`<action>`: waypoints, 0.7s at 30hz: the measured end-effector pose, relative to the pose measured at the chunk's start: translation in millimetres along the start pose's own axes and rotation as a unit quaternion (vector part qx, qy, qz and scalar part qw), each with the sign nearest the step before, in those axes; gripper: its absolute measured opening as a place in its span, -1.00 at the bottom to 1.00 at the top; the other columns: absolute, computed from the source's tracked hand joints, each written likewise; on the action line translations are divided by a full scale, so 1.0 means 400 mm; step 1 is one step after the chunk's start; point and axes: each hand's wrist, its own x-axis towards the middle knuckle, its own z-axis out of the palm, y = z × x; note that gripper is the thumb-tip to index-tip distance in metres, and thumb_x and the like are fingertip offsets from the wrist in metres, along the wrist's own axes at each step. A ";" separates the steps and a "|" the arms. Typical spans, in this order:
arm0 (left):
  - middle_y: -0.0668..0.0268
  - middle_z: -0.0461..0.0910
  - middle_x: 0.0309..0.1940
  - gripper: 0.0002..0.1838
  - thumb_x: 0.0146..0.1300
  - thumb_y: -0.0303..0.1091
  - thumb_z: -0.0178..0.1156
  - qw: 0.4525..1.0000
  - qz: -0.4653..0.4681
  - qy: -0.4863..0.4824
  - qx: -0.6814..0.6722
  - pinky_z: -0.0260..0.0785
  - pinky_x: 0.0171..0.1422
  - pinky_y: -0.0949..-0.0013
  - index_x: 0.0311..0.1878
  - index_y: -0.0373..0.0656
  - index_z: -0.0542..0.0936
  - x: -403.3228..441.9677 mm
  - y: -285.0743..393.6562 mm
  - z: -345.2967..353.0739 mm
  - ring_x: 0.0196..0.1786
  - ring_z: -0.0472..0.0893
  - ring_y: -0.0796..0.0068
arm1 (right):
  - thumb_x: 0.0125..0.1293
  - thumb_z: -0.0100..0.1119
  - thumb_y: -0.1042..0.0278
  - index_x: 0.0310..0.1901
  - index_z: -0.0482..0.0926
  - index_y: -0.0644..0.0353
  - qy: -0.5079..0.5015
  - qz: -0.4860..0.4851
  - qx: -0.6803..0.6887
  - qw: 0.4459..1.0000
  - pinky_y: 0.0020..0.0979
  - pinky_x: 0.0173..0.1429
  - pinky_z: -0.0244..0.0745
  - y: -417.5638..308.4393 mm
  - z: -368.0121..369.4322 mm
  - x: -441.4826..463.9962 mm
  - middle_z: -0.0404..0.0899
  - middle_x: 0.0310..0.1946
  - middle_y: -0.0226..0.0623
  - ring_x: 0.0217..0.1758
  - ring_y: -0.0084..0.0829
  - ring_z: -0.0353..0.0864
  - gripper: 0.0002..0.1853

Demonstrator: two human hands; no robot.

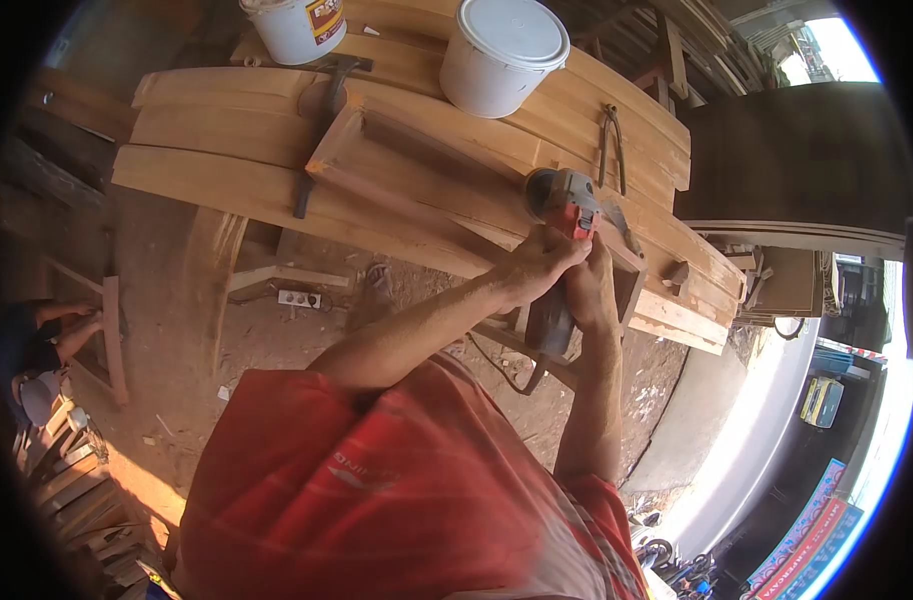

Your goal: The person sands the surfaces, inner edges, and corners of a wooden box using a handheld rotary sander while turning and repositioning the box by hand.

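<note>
Both my hands are wrapped around an angle grinder [573, 200] with a grey head and red body. My left hand [539, 265] grips it from the left, and my right hand [586, 285] closes on it from the right. The grinder's round disc [540, 192] is at or just above a shallow wooden frame [426, 140] with raised sides, like a drawer or box; exact contact cannot be made out. That frame lies across planks on the bench. My forearms partly cover its near side.
Two white buckets [501, 60] [294, 30] stand on the planks [206, 165]. Pincers [611, 150] and a long dark metal tool [321, 130] lie there too. A power strip [299, 298] is on the ground. Another person [41, 370] crouches at left beside timber. A road [746, 440] runs at right.
</note>
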 end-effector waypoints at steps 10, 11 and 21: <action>0.19 0.33 0.53 -0.11 0.52 0.24 0.18 0.990 0.017 0.138 -0.038 0.12 0.67 0.16 0.65 -0.20 0.23 -0.156 0.224 -0.289 0.59 0.29 0.34 | 0.38 0.26 0.02 0.19 0.53 0.41 -0.103 -0.035 -0.038 0.993 -0.10 0.15 0.62 -0.212 0.316 0.168 0.73 -0.01 0.14 0.08 -0.07 0.78 -0.42; 0.18 0.31 0.55 -0.07 0.50 0.28 0.19 0.988 0.011 0.153 -0.031 0.11 0.68 0.15 0.67 -0.18 0.22 -0.164 0.240 -0.307 0.62 0.27 0.32 | 0.38 0.27 0.02 0.17 0.56 0.42 -0.126 -0.043 -0.036 0.990 -0.09 0.13 0.63 -0.242 0.340 0.183 0.74 -0.04 0.16 0.06 -0.04 0.79 -0.42; 0.27 0.57 0.24 -0.23 0.46 0.31 0.19 0.957 0.082 0.277 -0.034 0.28 0.47 0.27 0.43 -0.18 0.51 -0.175 0.311 -0.448 0.32 0.49 0.44 | 0.37 0.28 0.11 -0.01 0.65 0.47 -0.200 -0.142 -0.034 0.969 -0.09 0.01 0.65 -0.300 0.491 0.338 0.77 -0.22 0.14 -0.10 0.01 0.81 -0.53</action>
